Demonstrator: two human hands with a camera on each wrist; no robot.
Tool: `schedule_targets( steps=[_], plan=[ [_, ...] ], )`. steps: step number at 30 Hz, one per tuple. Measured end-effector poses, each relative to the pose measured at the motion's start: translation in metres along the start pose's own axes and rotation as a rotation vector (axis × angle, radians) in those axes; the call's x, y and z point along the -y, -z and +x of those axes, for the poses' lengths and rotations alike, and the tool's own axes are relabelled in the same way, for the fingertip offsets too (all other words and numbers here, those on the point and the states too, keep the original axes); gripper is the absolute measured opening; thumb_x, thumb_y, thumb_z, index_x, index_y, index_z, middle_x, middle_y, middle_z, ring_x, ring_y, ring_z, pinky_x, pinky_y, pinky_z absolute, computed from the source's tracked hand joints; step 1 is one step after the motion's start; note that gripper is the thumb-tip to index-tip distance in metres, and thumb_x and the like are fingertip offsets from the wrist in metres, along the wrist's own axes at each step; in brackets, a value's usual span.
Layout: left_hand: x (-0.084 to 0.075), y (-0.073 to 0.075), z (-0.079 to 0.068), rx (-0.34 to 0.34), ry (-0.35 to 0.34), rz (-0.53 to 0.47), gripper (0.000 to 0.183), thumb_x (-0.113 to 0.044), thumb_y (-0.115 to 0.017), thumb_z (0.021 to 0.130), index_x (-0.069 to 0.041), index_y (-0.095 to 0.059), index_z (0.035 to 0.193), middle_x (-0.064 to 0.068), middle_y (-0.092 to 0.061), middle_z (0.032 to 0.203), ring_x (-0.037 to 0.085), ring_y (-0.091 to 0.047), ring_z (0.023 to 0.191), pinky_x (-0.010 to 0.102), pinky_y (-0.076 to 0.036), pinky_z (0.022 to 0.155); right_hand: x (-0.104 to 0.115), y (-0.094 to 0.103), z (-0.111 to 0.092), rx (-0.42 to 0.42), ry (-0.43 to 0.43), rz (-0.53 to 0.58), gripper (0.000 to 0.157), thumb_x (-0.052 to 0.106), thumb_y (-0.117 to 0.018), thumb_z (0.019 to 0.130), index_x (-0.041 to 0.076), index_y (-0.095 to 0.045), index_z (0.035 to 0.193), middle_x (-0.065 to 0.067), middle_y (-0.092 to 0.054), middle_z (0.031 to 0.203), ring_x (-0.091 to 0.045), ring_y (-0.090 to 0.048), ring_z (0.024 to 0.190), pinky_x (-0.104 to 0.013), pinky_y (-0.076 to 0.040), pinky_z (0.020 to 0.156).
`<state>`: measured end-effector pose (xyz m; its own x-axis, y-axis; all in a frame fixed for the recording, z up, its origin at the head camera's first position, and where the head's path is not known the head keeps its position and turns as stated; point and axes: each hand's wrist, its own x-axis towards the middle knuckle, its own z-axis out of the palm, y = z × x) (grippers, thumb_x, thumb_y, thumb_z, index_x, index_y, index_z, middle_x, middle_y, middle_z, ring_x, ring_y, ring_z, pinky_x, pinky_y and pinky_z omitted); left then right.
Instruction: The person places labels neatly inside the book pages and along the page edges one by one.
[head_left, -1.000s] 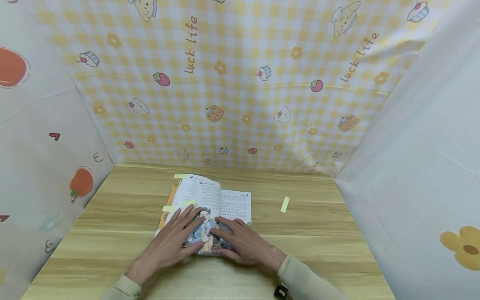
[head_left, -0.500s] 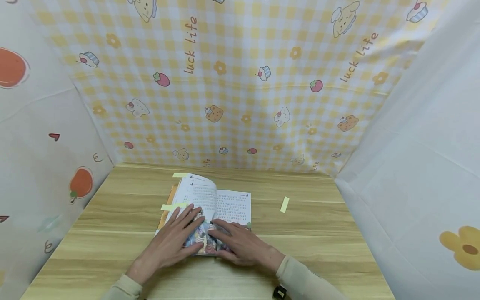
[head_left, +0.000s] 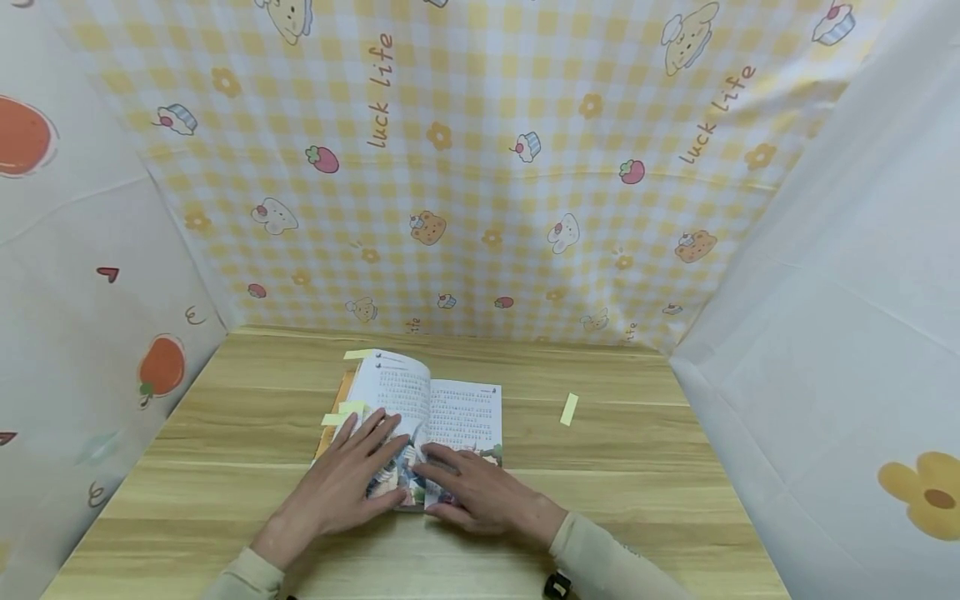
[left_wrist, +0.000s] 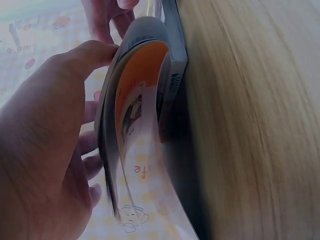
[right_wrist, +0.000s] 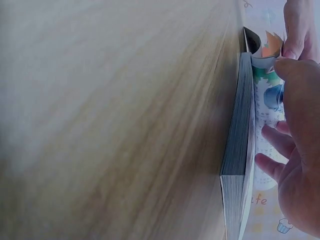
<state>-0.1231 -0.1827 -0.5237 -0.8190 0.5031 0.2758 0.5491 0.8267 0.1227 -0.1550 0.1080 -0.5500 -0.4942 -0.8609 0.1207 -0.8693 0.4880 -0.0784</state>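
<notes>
An open book (head_left: 461, 408) lies on the table, its left-hand pages arching up near the spine. My left hand (head_left: 341, 479) rests on the left pages with its fingers spread. In the left wrist view, the thumb of that left hand (left_wrist: 45, 130) lies at the edge of the curved pages, with an orange inside page visible below. My right hand (head_left: 487, 492) touches the lower part of the book by the spine, fingers loosely extended. From the right wrist, the right hand (right_wrist: 300, 135) lies over the thick page block. Pale yellow sticky tabs (head_left: 330, 419) stick out at the left.
A loose yellow sticky strip (head_left: 569, 409) lies on the wooden table (head_left: 600, 483) to the right of the book. A yellow checked cloth (head_left: 480, 192) hangs behind, and pale cloth walls (head_left: 832, 375) stand at both sides. A dark watch-like object (head_left: 557, 585) shows near the right sleeve.
The left pages have changed: the picture of a figure in blue has given way to other illustrations. The page arch has shifted slightly left. Both hands have stayed nearly in place.
</notes>
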Motion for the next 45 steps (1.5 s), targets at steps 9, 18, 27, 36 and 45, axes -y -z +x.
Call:
schedule_targets(
  steps=[9,18,27,36,45],
  plan=[
    [-0.003,0.003,0.004,0.005,-0.02,0.025,0.073,-0.06,-0.077,0.1,-0.015,-0.067,0.157,0.014,-0.055,0.174,0.041,-0.047,0.166,0.067,-0.034,0.138,0.002,0.0,0.002,0.014,0.027,0.013,0.065,0.056,-0.041,0.12,0.025,-0.037,0.177,-0.007,-0.038,0.185,-0.025,-0.057,0.159,-0.043,-0.053,0.129],
    [-0.004,0.003,0.01,0.053,-0.031,0.025,0.07,-0.06,-0.077,0.101,-0.015,-0.069,0.155,0.012,-0.054,0.176,0.041,-0.046,0.167,0.066,-0.035,0.138,0.002,-0.002,0.002,0.007,0.055,-0.018,0.066,0.057,-0.034,0.121,0.023,-0.036,0.178,-0.002,-0.032,0.188,-0.021,-0.055,0.16,-0.038,-0.051,0.131],
    [-0.003,-0.003,0.012,0.092,0.009,0.012,0.069,-0.062,-0.071,0.105,-0.02,-0.066,0.159,0.01,-0.052,0.177,0.041,-0.044,0.168,0.066,-0.033,0.139,-0.004,-0.002,-0.007,-0.042,0.052,-0.035,0.061,0.053,-0.047,0.12,0.02,-0.049,0.171,-0.005,-0.049,0.179,-0.021,-0.052,0.163,-0.042,-0.05,0.132],
    [-0.003,-0.005,0.012,0.101,0.048,0.005,0.073,-0.068,-0.068,0.105,-0.022,-0.063,0.162,0.011,-0.051,0.177,0.044,-0.045,0.167,0.067,-0.034,0.139,-0.015,0.003,-0.024,-0.06,0.016,-0.042,0.054,0.051,-0.057,0.116,0.021,-0.059,0.162,-0.005,-0.058,0.171,-0.025,-0.056,0.159,-0.044,-0.049,0.133],
    [-0.003,-0.01,0.012,0.115,0.072,-0.004,0.073,-0.067,-0.07,0.104,-0.024,-0.063,0.163,0.016,-0.049,0.178,0.049,-0.046,0.165,0.07,-0.038,0.136,-0.026,0.007,-0.038,-0.094,0.023,-0.051,0.048,0.052,-0.067,0.112,0.02,-0.07,0.147,-0.008,-0.065,0.162,-0.031,-0.06,0.154,-0.048,-0.052,0.13]
  ],
)
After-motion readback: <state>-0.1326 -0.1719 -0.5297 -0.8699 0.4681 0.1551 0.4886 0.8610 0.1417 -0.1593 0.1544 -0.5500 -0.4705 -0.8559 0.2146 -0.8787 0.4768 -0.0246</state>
